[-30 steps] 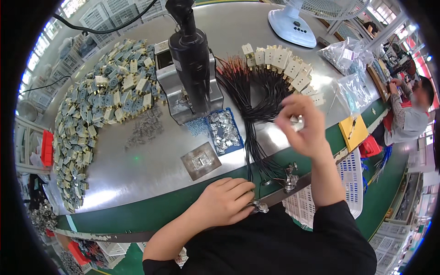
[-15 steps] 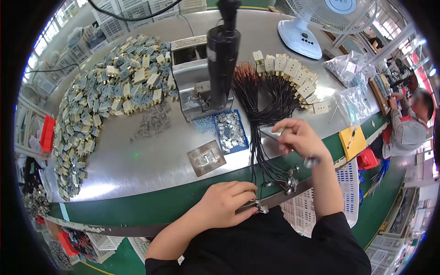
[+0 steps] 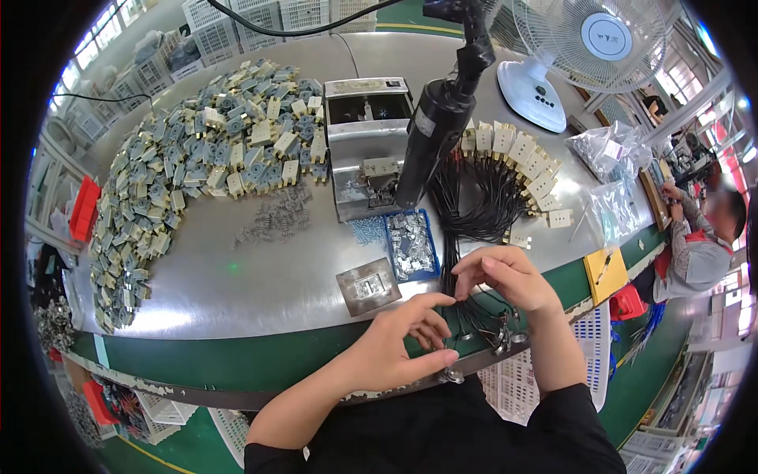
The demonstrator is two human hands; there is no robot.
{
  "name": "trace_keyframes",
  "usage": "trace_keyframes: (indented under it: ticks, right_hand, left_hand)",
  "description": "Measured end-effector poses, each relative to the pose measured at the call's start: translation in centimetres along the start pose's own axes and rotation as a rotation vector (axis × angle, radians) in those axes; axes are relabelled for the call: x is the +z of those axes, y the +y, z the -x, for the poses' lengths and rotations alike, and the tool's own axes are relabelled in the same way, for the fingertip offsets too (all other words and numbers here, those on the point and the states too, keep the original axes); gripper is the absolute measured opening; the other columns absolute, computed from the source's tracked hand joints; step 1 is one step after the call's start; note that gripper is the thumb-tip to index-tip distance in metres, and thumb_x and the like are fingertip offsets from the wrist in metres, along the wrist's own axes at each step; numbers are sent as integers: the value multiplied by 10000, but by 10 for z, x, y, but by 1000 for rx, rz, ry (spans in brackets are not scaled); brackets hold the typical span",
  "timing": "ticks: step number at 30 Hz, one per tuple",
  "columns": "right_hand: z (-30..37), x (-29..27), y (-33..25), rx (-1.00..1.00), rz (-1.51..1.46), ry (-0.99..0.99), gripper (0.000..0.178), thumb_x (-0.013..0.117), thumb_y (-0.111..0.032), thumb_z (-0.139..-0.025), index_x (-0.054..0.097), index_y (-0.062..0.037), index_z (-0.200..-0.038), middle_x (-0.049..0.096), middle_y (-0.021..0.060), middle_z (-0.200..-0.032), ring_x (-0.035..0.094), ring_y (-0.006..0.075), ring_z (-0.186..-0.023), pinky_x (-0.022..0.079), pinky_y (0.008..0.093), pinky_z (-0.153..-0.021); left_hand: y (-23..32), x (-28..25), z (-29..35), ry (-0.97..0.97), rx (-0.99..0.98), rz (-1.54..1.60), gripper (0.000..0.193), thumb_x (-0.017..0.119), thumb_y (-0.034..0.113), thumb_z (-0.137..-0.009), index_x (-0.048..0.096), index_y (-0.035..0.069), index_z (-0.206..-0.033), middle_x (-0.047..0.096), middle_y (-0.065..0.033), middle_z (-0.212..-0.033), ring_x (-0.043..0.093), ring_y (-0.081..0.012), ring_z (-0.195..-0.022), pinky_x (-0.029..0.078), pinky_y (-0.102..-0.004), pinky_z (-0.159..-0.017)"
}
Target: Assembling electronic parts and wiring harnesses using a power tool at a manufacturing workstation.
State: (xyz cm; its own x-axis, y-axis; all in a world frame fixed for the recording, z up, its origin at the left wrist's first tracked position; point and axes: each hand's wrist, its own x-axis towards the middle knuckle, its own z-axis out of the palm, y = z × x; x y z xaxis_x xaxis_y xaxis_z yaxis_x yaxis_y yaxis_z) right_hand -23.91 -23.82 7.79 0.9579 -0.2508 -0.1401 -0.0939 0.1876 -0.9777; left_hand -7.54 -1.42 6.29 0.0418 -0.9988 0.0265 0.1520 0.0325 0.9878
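My left hand (image 3: 404, 341) is above the table's near edge with its thumb and fingers apart. A small round metal part (image 3: 452, 377) is just below its thumb. My right hand (image 3: 512, 278) is over the lower end of a bundle of black cables (image 3: 478, 225), its fingers curled inward near the left fingertips; what they hold, if anything, is hidden. Beige rectangular plug housings (image 3: 533, 167) fan out at the bundle's far end. Metal ends (image 3: 502, 338) of the cables cluster at the table edge below my right hand.
A metal press (image 3: 367, 150) with a black cylinder (image 3: 433, 130) stands ahead. Near it are a blue tray (image 3: 436, 265) of small metal parts, a metal plate (image 3: 350, 298) and loose springs (image 3: 276, 217). Grey-beige housings (image 3: 213, 142) are heaped left. A fan (image 3: 530, 95) and a co-worker (image 3: 703, 237) are right.
My right hand has come down and closer to my left hand. The left fingers have spread from a tighter grip near the metal part. The view has shifted slightly.
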Motion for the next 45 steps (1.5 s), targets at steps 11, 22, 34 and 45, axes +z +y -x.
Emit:
trace_keyframes:
  ticks: [11, 22, 34, 45]
  right_hand:
    - [-10, -14, -29, -603, -608, 584, 336, 444, -294, -1156, 615, -58, -988, 380, -27, -676, 376, 111, -611, 385, 317, -656]
    - [12, -21, -47, -562, -181, 619, 372, 450, -322, -1150, 623, -42, -976, 440, -12, -684, 449, 132, -632, 433, 328, -681]
    - [-100, 55, -21, -353, 911, -283, 395, 665, -190, -1034, 613, 47, -1346, 714, 281, -1163, 709, 466, -1028, 574, 498, -884]
    - [-97, 50, 3, -584, 800, -313, 156, 735, -124, -961, 747, -34, -1088, 746, 164, -851, 736, 369, -727, 599, 428, -652]
  left_hand:
    - [7, 61, -67, -425, 63, -728, 738, 704, 382, -999, 410, 66, -1598, 718, -191, -1140, 751, -378, -869, 597, -458, -737]
    - [36, 46, -41, 46, 268, -713, 152, 823, 192, -901, 736, 68, -912, 684, -87, -758, 714, -240, -692, 537, -349, -575]
    - [7, -104, 8, 513, -92, 85, 119, 639, 54, -1042, 627, -13, -1140, 666, -88, -886, 562, -104, -580, 435, -239, -520]
    - [3, -82, 25, 466, -177, 505, 48, 699, 51, -1004, 674, 10, -1009, 563, 2, -751, 428, -58, -618, 311, -238, -548]
